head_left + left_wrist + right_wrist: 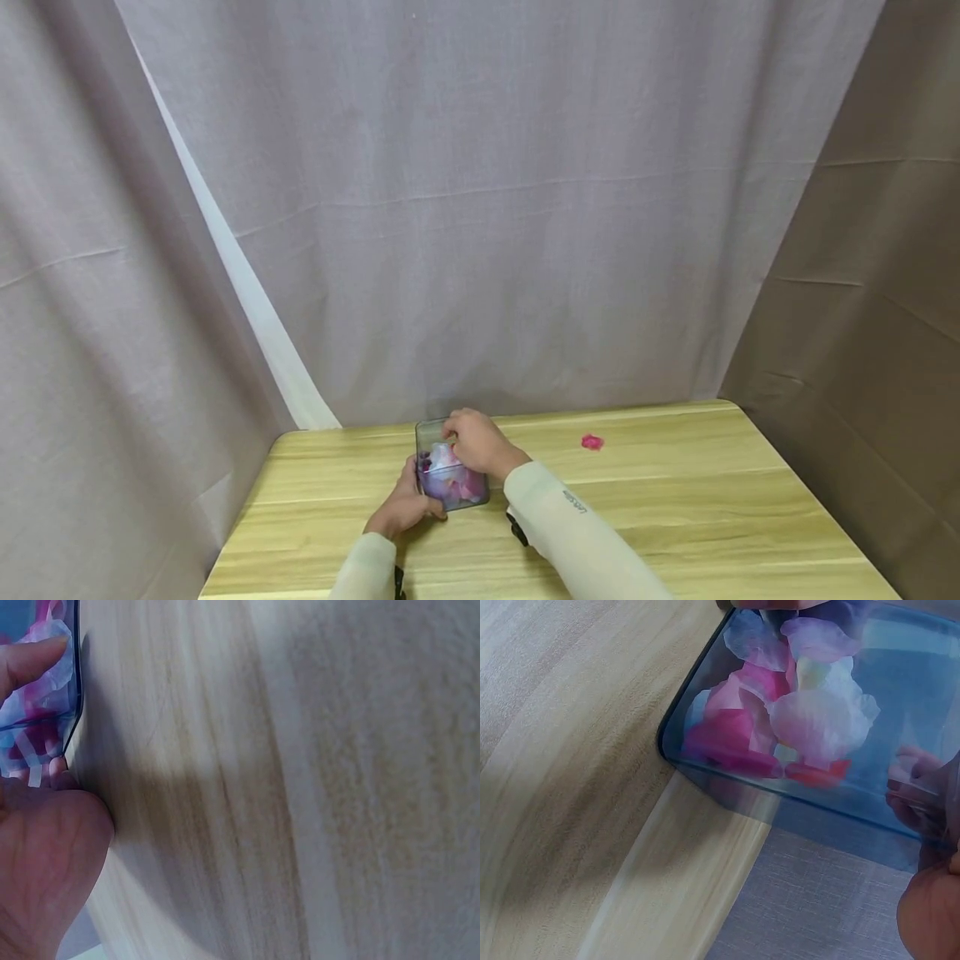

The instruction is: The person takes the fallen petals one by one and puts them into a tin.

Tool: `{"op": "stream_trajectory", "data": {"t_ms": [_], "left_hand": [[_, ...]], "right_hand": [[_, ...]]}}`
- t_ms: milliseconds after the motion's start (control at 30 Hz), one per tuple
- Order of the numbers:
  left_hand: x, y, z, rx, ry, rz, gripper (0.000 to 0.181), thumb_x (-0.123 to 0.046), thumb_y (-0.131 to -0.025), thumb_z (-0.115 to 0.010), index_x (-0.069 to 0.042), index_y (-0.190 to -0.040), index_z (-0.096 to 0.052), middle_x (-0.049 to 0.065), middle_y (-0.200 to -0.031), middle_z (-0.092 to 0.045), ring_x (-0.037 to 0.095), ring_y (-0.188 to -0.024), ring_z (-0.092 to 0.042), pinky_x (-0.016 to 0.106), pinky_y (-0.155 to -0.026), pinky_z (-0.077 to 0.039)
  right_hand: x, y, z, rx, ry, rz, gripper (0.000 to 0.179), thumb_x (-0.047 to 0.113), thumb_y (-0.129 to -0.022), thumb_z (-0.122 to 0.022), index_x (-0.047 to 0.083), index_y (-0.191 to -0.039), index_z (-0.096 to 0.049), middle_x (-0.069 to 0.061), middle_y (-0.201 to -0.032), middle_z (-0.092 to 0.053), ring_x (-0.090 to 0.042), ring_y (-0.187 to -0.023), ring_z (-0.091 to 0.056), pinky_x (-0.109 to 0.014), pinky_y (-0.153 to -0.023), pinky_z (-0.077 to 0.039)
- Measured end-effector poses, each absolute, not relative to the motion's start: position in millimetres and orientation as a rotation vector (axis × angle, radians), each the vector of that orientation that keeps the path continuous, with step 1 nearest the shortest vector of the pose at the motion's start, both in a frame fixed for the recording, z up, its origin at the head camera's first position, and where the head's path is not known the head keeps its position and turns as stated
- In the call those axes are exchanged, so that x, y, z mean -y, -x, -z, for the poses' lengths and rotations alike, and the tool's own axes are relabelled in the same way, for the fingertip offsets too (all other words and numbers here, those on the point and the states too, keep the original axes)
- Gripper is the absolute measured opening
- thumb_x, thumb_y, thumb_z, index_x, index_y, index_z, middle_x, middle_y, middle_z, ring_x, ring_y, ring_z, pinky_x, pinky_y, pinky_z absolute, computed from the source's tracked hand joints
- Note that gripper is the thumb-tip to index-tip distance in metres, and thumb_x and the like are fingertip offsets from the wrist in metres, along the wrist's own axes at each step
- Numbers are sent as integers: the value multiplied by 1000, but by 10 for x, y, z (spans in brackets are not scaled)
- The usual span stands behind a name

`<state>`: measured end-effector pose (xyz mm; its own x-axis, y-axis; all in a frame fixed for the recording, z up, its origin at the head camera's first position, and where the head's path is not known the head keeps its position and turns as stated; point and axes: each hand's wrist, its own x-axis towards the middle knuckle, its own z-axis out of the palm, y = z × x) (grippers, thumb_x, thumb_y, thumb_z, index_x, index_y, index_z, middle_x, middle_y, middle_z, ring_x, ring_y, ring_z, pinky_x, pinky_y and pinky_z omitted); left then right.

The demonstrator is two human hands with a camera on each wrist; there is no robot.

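Observation:
A clear, blue-tinted plastic box [431,432] holds a heap of pink, white and purple cloth-like petals [817,720]. At its left side my left hand [405,506] grips the box, the thumb round the near side and fingers along the left wall. My right hand [480,442] is bent over the open top at the right, fingers pointing down into the box. Its fingertips are hidden in the head view, and whether they pinch a petal is unclear. The right wrist view shows part of the right hand [934,911] close beside the box wall.
The box is near the back edge of a light wood-grain table [675,500]. A pink petal [592,442] lies on the table to the right. Grey curtains [525,250] hang behind the table and along both sides.

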<state>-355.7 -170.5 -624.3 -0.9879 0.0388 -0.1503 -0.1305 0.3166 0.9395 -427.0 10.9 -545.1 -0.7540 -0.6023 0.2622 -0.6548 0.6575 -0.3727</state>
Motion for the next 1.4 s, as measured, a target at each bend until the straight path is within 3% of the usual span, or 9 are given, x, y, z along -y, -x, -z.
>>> {"op": "stream_trajectory", "data": {"t_ms": [733, 900, 1100, 1267, 1400], "left_hand": [[1702, 3528, 6230, -2447, 58, -1739, 118, 3, -56, -82, -3, -160, -27, 30, -163, -37, 44, -147, -35, 71, -129, -18], [1707, 3523, 6219, -2438, 78, -1751, 118, 5, -55, -80, -4, -160, -27, 29, -163, -37, 44, -148, -34, 71, -129, -18], [1708, 3528, 6256, -2446, 98, -1741, 118, 7, -54, -78, -3, -160, -28, 29, -161, -40, 46, -147, -37, 72, -129, -19], [1713, 3525, 6271, -2433, 83, -1769, 117, 8, -54, -77, -1, -160, -27, 32, -163, -37, 52, -150, -34, 75, -128, -14], [1715, 3519, 6240, -2418, 84, -1770, 118, 8, -54, -77, -3, -160, -28, 31, -163, -38, 50, -150, -34, 75, -129, -13]], "right_hand": [[-122, 4260, 5461, 2697, -1026, -808, 31, -9, -83, -62, 10, -98, -81, -2, -100, -76, -21, -100, -67, -37, -94, -59], [-145, 4235, 5437, 2689, -990, -984, 27, -8, -91, -60, 7, -103, -80, -4, -105, -77, -22, -104, -67, -39, -97, -59], [-363, 3954, 5377, 2503, -999, -1166, 21, 6, -102, -60, 10, -112, -78, -5, -111, -79, -20, -106, -66, -40, -96, -58], [-689, 3553, 5378, 2299, -1053, -1072, 18, 7, -100, -66, 16, -112, -77, 2, -109, -78, -12, -107, -65, -35, -99, -57], [-970, 3397, 5484, 2207, -1060, -1011, 21, 1, -97, -68, 16, -109, -77, 6, -104, -77, -9, -103, -67, -28, -93, -59]]}}
